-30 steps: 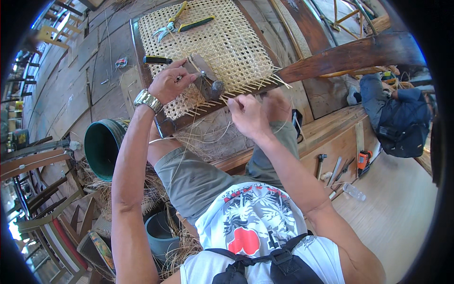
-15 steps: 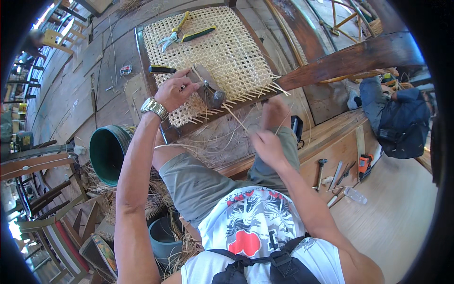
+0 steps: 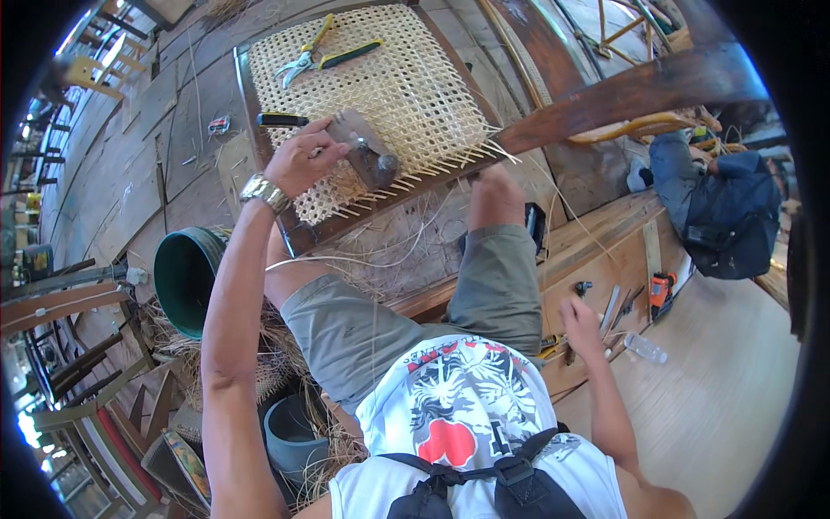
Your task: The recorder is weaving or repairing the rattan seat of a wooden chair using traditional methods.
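Note:
A woven cane seat panel (image 3: 415, 73) in a dark wooden frame lies before my knees, with loose strand ends along its near edge. My left hand (image 3: 303, 162) is closed with bent fingers at the side of a brown wooden block (image 3: 353, 137); what the fingers hold is hidden. A dark, rounded metal piece (image 3: 386, 164) sits at the block's near end. Next to that hand is a black and yellow tool handle (image 3: 282, 120). Off to the right, my right hand (image 3: 583, 327) is curled over a hammer (image 3: 584, 286), whose head shows beyond the fist. Its grip is hidden.
Pruning shears (image 3: 304, 59) with yellow and black handles lie on the cane. A green bucket (image 3: 186, 281) stands left of my legs. Beside my right hand are an orange tool (image 3: 662, 290) and a plastic bottle (image 3: 646, 348). Another person (image 3: 722, 203) sits at the far right.
My right hand has left the cane strand at the panel's near edge and moved right and toward me, over the hammer. My left hand stays beside the block.

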Motion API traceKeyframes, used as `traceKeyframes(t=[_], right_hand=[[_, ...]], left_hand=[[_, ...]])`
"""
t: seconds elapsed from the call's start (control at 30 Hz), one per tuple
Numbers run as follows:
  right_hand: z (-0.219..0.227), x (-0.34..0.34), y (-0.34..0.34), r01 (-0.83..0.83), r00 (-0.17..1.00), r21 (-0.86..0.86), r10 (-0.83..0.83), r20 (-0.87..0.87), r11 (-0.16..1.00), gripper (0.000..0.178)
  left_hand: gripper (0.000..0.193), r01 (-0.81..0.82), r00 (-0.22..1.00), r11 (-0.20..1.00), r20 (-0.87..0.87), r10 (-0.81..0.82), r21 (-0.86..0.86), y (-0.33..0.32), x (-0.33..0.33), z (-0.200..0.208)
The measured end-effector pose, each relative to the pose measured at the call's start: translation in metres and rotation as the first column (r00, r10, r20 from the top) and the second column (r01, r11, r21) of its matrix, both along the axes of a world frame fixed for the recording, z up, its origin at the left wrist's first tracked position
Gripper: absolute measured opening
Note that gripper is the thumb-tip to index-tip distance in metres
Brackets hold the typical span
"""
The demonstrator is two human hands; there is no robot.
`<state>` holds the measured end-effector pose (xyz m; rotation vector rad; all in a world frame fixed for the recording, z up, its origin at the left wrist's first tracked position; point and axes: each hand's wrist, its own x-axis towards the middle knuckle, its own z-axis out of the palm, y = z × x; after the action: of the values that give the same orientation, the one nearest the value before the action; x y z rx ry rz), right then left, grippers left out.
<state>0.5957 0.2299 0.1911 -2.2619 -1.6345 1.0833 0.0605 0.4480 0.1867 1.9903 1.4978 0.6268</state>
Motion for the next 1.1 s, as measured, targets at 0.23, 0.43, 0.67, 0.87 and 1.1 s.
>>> traceKeyframes(t=[0.23,0.43,0.67,0.87,1.1], right_hand=[[-0.079,0.002,-0.049,0.262,0.959,0.182,-0.233,-0.164,0.948,0.027],[-0.048,0.06,-0.039,0.416,0.907,0.202,-0.422,-0.016,0.886,0.029],[-0.082,0.133,0.061,0.176,0.807,0.351,-0.339,0.483,0.92,0.048],[-0.113,0.188,0.107,0.04,0.852,0.058,-0.064,0.519,0.998,0.032],[-0.127,0.194,0.098,-0.206,0.826,0.282,0.012,0.563,0.937,0.017]], left_hand=[[0.023,-0.316,0.943,0.924,-0.036,0.331,0.213,-0.086,-0.017,0.014],[0.03,-0.437,0.764,0.729,0.211,0.61,-0.527,-0.239,0.048,0.006],[0.033,-0.37,0.917,0.717,-0.109,0.383,-0.591,-0.321,0.077,0.031],[0.028,-0.435,0.265,0.877,-0.902,0.341,0.204,-0.414,-0.019,0.084],[0.028,-0.621,0.708,0.625,0.003,0.706,-0.473,-0.31,0.051,0.122]])
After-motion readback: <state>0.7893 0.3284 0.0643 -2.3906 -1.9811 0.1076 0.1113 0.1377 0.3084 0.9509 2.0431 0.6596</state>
